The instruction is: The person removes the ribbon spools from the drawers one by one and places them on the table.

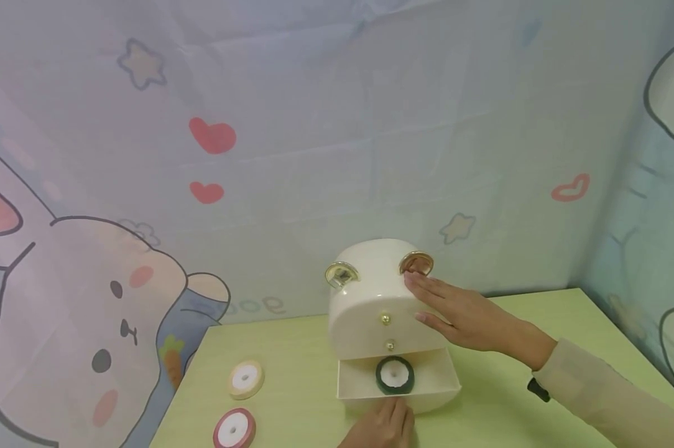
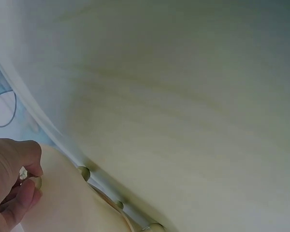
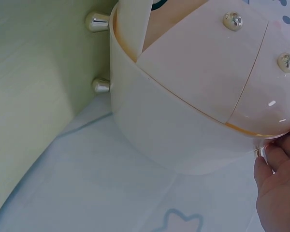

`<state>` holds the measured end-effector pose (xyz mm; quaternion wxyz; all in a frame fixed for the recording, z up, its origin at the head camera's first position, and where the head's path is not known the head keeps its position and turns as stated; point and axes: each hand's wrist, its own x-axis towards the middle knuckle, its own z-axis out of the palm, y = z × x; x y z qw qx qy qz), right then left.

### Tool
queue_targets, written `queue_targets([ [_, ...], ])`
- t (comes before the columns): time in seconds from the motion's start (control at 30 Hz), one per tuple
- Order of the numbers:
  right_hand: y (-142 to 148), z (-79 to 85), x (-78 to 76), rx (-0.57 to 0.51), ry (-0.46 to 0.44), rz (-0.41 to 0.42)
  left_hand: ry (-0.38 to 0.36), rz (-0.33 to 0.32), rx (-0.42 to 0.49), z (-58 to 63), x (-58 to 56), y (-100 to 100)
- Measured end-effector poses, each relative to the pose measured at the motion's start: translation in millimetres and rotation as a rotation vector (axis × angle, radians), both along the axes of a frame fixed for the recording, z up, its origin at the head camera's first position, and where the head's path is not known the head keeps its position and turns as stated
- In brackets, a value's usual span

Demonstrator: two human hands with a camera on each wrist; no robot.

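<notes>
A glossy white drawer cabinet [image 1: 370, 330] with two gold ears stands on the table, its bottom drawer [image 1: 429, 403] pulled out. Inside that drawer lies a dark green ribbon spool [image 1: 395, 374] with a white centre. My left hand [image 1: 383, 426] is at the drawer's front. In the left wrist view, its thumb and finger pinch the small drawer knob [image 2: 37, 182]. With fingers fairly straight, my right hand [image 1: 471, 314] rests on the cabinet's upper right side, fingertips by the right gold ear [image 1: 417, 262]. The right wrist view catches this hand [image 3: 282, 179] only partly, at the cabinet's edge.
To the left on the light green table [image 1: 298, 348] lie a cream ribbon spool [image 1: 246, 379] and a pink-red ribbon spool [image 1: 234, 429]. Two gold knobs mark the cabinet's upper front [image 1: 359, 339]. A printed cloth backdrop [image 1: 314, 155] hangs right behind the table.
</notes>
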<state>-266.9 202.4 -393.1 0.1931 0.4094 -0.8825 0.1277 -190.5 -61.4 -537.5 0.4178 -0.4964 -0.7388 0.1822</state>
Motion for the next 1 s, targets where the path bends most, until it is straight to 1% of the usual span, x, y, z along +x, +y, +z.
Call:
queue_targets([
  [0.23,0,-3.7,-0.5,-0.003,0.02,0.008,-0.057,-0.007,-0.01,0.1,6.8,-4],
  [0.37,0,-3.3,-0.8,-0.007,0.024,0.012,-0.076,-0.003,-0.008,0.4,9.2,-4],
  [0.5,-1,-1.9,-0.1,-0.011,0.015,0.012,-0.095,-0.01,0.022,-0.9,11.8,-3],
  [0.6,-1,-1.2,0.7,-0.01,0.008,0.011,-0.113,-0.034,0.05,-2.7,13.9,-2],
  [0.9,0,-2.3,0.0,-0.01,0.003,0.001,-0.124,-0.052,0.076,-6.3,23.6,1],
  [1.0,1,-3.6,-0.6,-0.006,0.001,-0.003,-0.089,-0.078,0.099,-10.3,25.2,3],
])
